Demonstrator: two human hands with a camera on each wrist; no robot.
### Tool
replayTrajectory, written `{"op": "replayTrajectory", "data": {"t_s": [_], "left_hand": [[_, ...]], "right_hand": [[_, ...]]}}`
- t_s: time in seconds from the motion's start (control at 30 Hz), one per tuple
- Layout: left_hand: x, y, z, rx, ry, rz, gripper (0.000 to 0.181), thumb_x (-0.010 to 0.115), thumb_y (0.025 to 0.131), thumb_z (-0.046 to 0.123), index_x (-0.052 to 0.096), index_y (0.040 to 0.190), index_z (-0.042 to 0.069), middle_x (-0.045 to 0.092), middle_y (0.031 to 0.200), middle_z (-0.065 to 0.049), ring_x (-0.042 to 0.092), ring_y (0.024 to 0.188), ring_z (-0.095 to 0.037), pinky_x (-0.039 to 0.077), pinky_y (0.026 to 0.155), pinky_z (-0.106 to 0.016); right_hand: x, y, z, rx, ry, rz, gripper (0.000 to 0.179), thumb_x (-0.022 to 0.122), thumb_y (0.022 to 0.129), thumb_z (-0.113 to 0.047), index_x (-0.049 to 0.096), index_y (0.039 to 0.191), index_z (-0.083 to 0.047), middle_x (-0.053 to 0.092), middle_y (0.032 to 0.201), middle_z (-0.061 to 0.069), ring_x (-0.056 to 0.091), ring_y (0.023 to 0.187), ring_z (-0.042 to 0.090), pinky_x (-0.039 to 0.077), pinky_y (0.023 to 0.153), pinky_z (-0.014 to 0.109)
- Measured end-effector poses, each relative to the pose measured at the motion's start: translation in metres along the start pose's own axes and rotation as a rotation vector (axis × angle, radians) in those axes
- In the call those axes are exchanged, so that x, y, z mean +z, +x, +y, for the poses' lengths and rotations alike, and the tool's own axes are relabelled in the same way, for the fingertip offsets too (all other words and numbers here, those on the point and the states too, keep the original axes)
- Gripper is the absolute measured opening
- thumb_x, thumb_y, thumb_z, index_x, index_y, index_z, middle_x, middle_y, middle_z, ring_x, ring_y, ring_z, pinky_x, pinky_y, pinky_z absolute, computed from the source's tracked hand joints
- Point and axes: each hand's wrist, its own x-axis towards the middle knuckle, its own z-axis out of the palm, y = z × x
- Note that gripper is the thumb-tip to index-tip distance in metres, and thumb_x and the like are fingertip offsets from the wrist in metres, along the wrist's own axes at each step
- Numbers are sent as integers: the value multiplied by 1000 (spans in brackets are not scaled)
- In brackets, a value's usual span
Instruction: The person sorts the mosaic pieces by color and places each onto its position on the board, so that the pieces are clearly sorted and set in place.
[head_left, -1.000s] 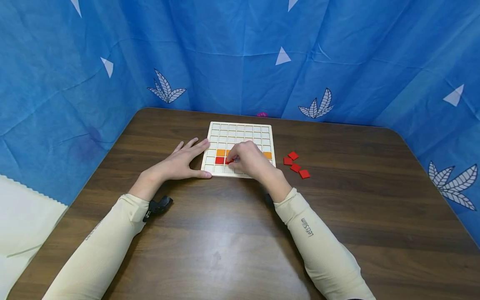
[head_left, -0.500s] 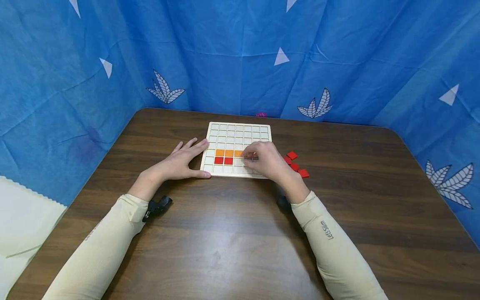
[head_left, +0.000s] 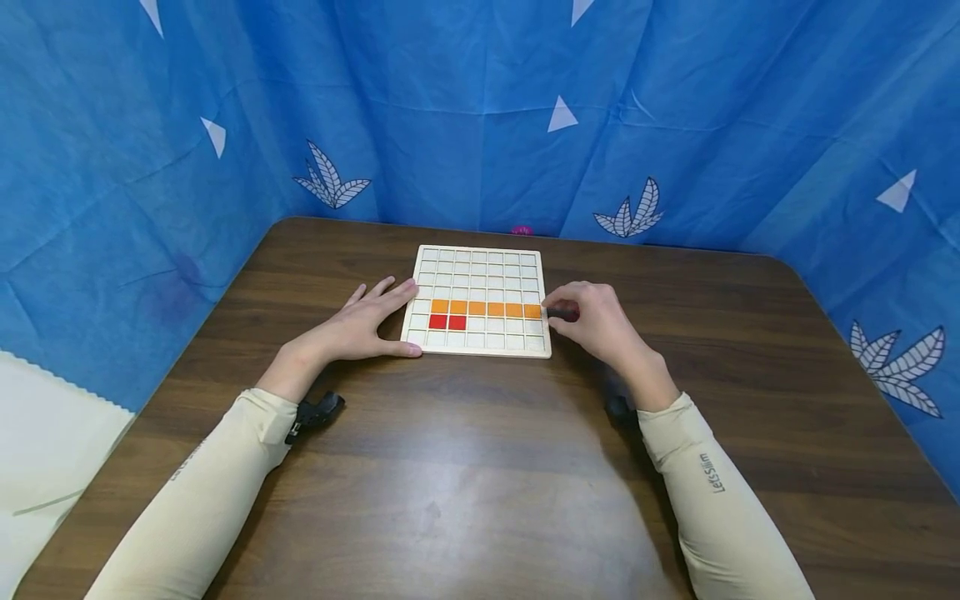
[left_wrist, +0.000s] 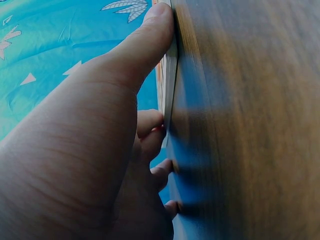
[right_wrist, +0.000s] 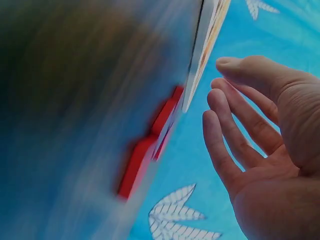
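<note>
A pale square grid board (head_left: 480, 265) lies on the table, with a row of orange tiles (head_left: 477, 308) in it. Two red tiles (head_left: 447, 322) sit side by side in the row nearer me. My left hand (head_left: 356, 327) is spread along the board's left side, fingers straight, thumb at the near corner; in the left wrist view the thumb and a fingertip touch the board's edge (left_wrist: 170, 75). Just right of the board, my right hand (head_left: 600, 321) hovers over loose red tiles (right_wrist: 136, 167). Nothing shows between its relaxed fingers; it hides most of those tiles in the head view.
The brown wooden table (head_left: 450, 483) stretches around the board on all sides. A blue patterned curtain (head_left: 450, 117) hangs behind the table's far edge. A white cloth (head_left: 52, 467) lies beyond the left edge.
My right hand has let go of the second red tile, now in the board, and moved right, off the board to the loose tiles. My left hand has stayed in place.
</note>
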Motion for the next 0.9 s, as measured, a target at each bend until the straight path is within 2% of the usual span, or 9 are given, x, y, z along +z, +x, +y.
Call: {"op": "replayTrajectory", "data": {"t_s": [0.23,0.43,0.63,0.9], "left_hand": [[-1,0,0,-4,5,2,113,78,87,65,19,170,16,15,178,-3,3,165,-36,-2,129,-65],[0,1,-1,-8,2,0,113,77,87,66,19,170,15,15,178,-4,4,165,-38,-1,129,-66],[1,0,0,-1,-1,-2,113,77,87,66,20,170,16,16,178,-5,4,165,-37,-1,129,-66],[1,-1,1,-5,-4,-3,113,78,87,65,20,170,16,16,178,-3,3,165,-36,-1,130,-64]], "right_hand": [[-12,-8,19,103,-32,-44,29,84,89,-6,79,118,-7,76,112,14,64,100,31,58,93,49],[-13,-9,24,132,-34,-119,28,84,89,-7,79,117,-6,76,112,16,62,105,33,55,97,52],[-12,-9,25,121,-46,-84,27,87,87,-7,80,113,-8,76,109,13,62,102,31,57,95,50],[-9,-6,16,41,-34,-19,26,88,86,-11,81,111,-9,77,107,10,60,98,28,55,88,45]]}}
